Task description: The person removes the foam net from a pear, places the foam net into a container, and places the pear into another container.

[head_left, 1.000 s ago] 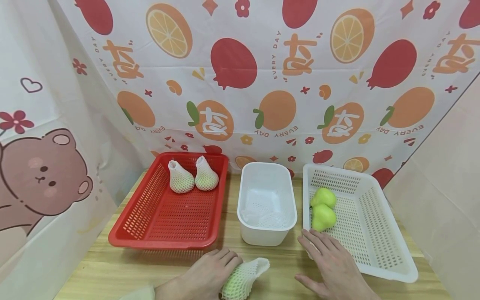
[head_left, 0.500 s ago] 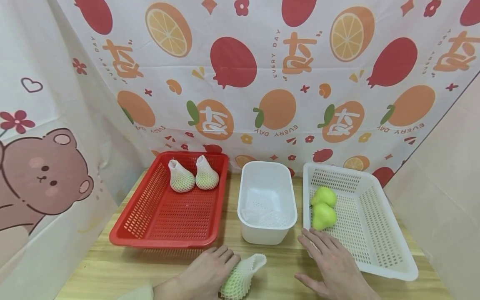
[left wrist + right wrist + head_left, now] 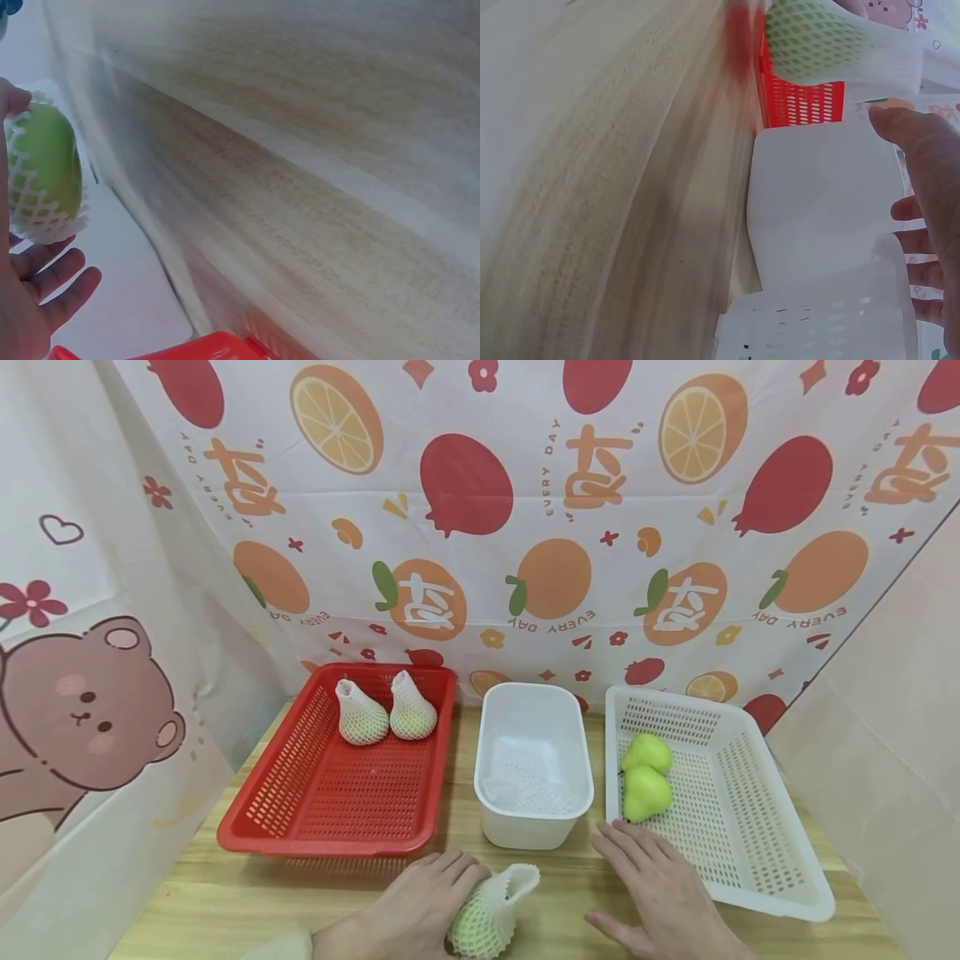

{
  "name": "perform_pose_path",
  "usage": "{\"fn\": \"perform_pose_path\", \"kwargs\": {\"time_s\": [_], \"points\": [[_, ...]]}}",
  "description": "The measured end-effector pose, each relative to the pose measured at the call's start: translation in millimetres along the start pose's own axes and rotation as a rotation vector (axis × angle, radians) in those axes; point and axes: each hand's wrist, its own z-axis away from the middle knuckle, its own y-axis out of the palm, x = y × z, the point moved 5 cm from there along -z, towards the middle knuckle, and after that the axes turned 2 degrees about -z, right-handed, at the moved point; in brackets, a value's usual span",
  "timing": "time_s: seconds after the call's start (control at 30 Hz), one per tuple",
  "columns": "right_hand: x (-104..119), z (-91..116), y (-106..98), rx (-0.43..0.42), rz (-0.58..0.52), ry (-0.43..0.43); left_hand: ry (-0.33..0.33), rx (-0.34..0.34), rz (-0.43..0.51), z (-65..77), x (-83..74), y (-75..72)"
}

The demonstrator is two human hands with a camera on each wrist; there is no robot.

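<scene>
My left hand grips a green pear in a white foam net sleeve by its left side, over the front of the table. The sleeve's loose open end points up and to the right. In the left wrist view, the pear's bare round end shows past the net's edge, with the thumb above and fingertips below. My right hand holds nothing; its fingers reach out by the near left corner of the white basket. In the right wrist view its thumb stands apart from the fingers, close to the sleeve.
On the left, a red basket holds two pears in foam nets. A white bin with foam nets inside stands in the middle. Two bare green pears lie in the white basket. A printed cloth hangs behind.
My left hand has shifted slightly right, and the netted pear has turned a little, bringing its sleeve opening more into sight. The right hand stays almost in place.
</scene>
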Motion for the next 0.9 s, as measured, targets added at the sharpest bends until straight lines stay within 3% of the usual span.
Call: {"fn": "perform_pose_path", "kwargs": {"time_s": [0.37,0.67,0.9], "points": [[11.1,-5.2,-2.0,-0.034,-0.077,-0.031,-0.041,-0.078,0.008,-13.2,-2.2,-14.7],[22.1,-13.8,-2.9,-0.146,-0.209,-0.091,-0.044,-0.193,0.089,-21.1,-3.0,-25.6],[30.8,-19.1,-2.1,-0.140,-0.294,-0.077,-0.034,-0.270,0.155,-25.9,-4.9,-29.5]]}}
